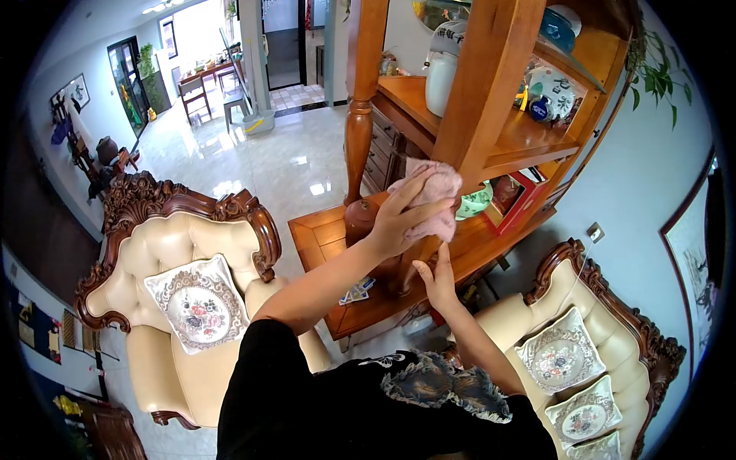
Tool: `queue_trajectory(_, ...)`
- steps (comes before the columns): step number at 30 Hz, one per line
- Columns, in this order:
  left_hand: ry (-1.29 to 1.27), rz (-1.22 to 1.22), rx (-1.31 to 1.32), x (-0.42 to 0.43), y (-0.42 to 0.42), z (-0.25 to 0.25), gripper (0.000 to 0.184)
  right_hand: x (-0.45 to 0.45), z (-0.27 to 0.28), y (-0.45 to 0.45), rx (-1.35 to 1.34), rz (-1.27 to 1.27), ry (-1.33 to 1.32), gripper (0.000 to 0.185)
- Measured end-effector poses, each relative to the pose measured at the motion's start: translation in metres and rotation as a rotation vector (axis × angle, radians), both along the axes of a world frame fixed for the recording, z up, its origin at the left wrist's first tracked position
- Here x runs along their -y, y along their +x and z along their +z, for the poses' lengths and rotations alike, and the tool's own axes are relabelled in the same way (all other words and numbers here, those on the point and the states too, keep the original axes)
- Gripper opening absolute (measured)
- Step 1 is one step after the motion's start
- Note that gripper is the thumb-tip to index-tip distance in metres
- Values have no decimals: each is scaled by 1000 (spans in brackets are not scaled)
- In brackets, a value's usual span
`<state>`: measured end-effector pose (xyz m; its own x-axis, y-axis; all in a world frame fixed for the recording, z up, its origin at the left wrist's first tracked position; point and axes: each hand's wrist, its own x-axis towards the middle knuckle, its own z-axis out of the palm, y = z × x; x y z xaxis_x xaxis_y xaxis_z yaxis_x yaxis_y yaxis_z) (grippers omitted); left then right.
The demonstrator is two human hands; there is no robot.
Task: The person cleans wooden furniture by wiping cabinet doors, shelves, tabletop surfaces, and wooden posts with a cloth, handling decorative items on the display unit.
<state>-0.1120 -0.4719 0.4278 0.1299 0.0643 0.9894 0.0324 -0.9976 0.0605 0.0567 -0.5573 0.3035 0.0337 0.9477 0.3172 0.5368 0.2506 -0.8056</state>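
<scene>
A crumpled pink cloth [435, 201] is held in my left hand [400, 218], its fingers spread over it and pressing it against the wooden shelf unit [479, 92] near a post. Just below the cloth, my right hand [438, 277] holds nothing; its thumb and fingers are apart, close to the lower part of the post. Behind the cloth, a green and white bowl [475, 201] and a red framed box [515, 201] stand on the lower shelf. A white vase [440, 83] is on the shelf above.
A cream armchair [165, 376] with a cushion stands at the left, and a cream sofa [613, 360] with several cushions at the right. A turned wooden post [358, 138] rises left of my hands. Cards [356, 291] lie on the wooden base. A bucket [259, 123] is on the far floor.
</scene>
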Motion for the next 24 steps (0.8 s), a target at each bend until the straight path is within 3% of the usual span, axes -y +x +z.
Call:
queue_trajectory(1, -2, 3, 1, -16, -6, 2, 38, 2, 5, -2, 1, 3, -2, 94)
queue_trajectory(2, 131, -199, -68, -38, -17, 16, 37, 4, 11, -3, -52, 31, 6, 94)
queue_trajectory(4, -8, -208, 109, -44, -27, 19, 37, 1, 1, -1, -47, 7, 27, 91)
queue_trajectory(6, -215, 199, 362, -48, -36, 39, 39, -2, -4, 1, -75, 29, 42, 89)
queue_trajectory(7, -147, 408, 369, -77, -43, 61, 41, -3, -4, 0, -104, 49, 60, 88)
queue_trajectory(10, -205, 419, 323, -144, -47, 68, 42, -1, -5, 0, -96, 29, 66, 87)
queue_trajectory(13, -147, 633, 221, -171, -27, 53, 45, 1, 2, -2, -117, 52, 67, 86)
queue_trajectory(15, -322, 148, 297, -155, -3, 46, 50, 3, 5, -4, -137, 55, 56, 85)
queue_trajectory(16, -305, 219, 332, -142, 4, 40, 52, 3, 5, -4, -160, 57, 45, 84)
queue_trajectory(20, -458, 93, 340, -103, 25, 14, 53, 4, 4, -5, -124, 17, 56, 84)
queue_trajectory(23, -569, -68, 313, -70, 33, 10, 53, 5, 8, -7, -130, 8, 45, 84)
queue_trajectory(24, -549, -240, 376, -64, 37, 7, 52, 6, 8, -7, -115, 10, 55, 84)
